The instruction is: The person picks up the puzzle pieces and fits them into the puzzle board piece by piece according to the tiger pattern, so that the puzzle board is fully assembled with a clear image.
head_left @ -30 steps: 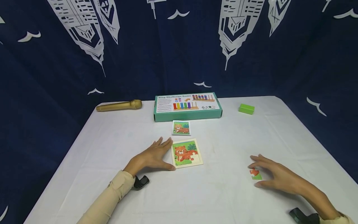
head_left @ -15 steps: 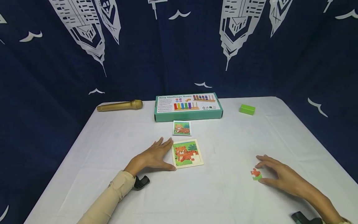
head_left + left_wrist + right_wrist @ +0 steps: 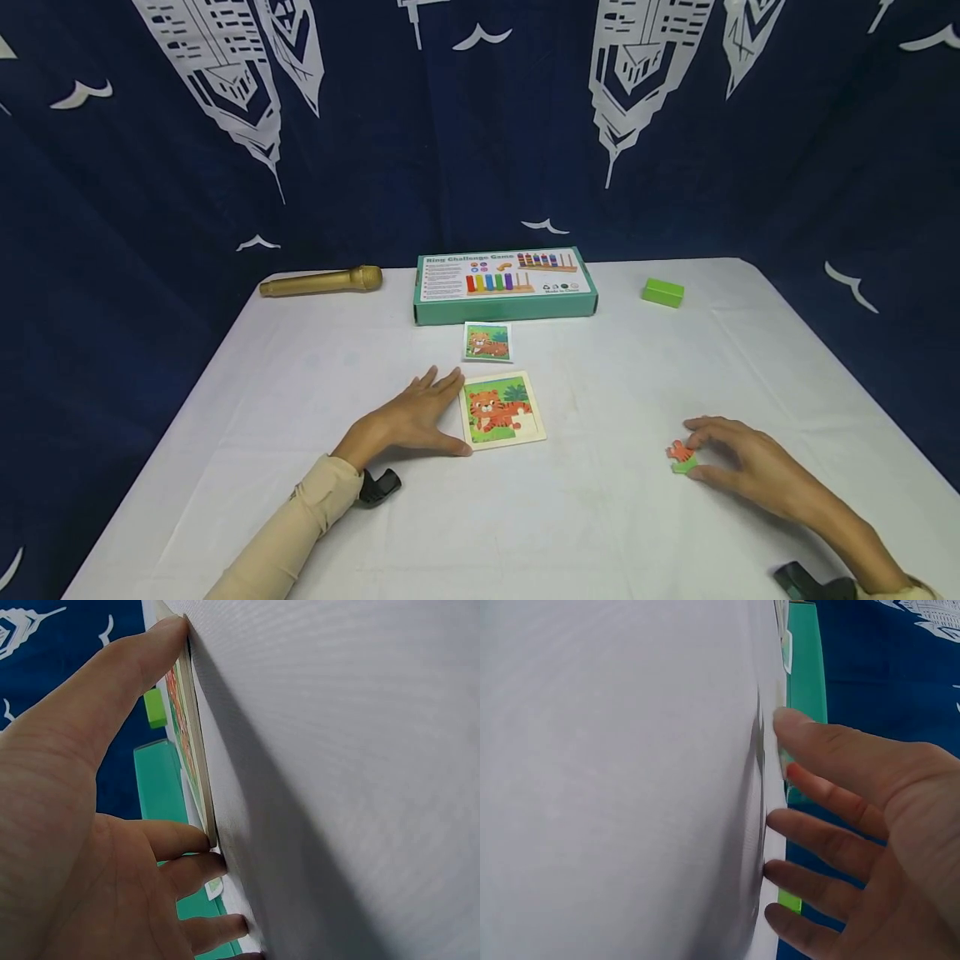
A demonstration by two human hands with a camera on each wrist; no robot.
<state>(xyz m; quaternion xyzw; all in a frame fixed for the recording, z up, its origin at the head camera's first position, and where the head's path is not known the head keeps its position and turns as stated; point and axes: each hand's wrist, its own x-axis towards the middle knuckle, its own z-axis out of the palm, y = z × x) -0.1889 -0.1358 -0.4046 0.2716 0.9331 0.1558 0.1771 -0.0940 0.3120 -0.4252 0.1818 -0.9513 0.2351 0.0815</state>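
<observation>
My left hand [image 3: 411,417] rests on the table with fingers spread, thumb and fingertips touching the left edge of a square tiger jigsaw board [image 3: 504,410]. In the left wrist view, the thumb meets one end of that edge and the index fingertip the other. The board's picture has a pale gap at its lower right. Over to the right, my right hand [image 3: 753,467] pinches a red and green jigsaw piece [image 3: 681,457] between thumb and index finger, the piece tilted. In the right wrist view, the remaining fingers of the right hand [image 3: 855,825] hang loosely curled near the cloth.
A small tiger picture card [image 3: 487,342] lies behind the board. Further back are a green Ring Challenge Game box [image 3: 506,287], a gold microphone-shaped object [image 3: 321,282] and a bright green block [image 3: 663,292]. White cloth covers the table [image 3: 585,517]; a dark blue curtain [image 3: 480,150] hangs behind.
My right thumb and index finger have closed on the jigsaw piece, which has gone from lying flat to tilted and shifted slightly. The left hand and the board stay where they were.
</observation>
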